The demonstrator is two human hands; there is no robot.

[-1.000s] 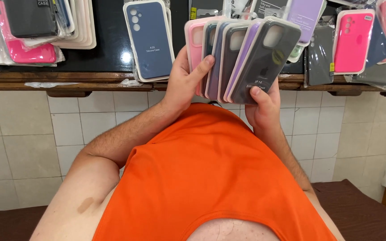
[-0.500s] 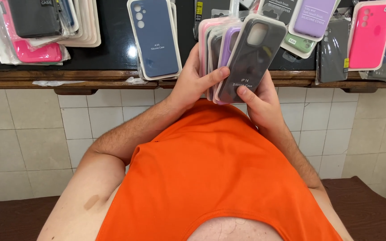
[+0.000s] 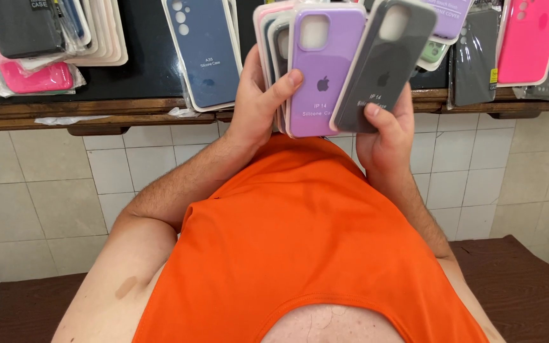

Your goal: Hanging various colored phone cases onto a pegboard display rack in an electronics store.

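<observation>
Nearest the camera, an orange shirt (image 3: 306,241) filling the lower middle, with brown floor either side of it. Above the shirt, left hand (image 3: 258,105) closed around a fanned stack of phone cases (image 3: 276,44), thumb pressed on the face of the front one, a lilac case (image 3: 322,70) held upright with its camera cut-out at the top. Just right of the lilac case and overlapping its edge, a dark grey case (image 3: 382,63), tilted to the right and pinched by the right hand (image 3: 386,136), thumb on its lower front, fingers wrapped behind. Behind the lilac case in the stack, pale pink and dark cases showing only as edges. Beyond the hands, a wooden counter edge (image 3: 96,111) above a wall of cream tiles (image 3: 52,190). On the counter left of the lilac case, a navy case in clear packaging (image 3: 204,51); further left, a pile of packaged cases (image 3: 39,38) in black, pink and cream. Right of the dark grey case, a black packaged case (image 3: 474,57), then a bright pink one (image 3: 527,38) close to the frame's right edge. Between those, a purple case (image 3: 449,16) partly hidden at the top.
</observation>
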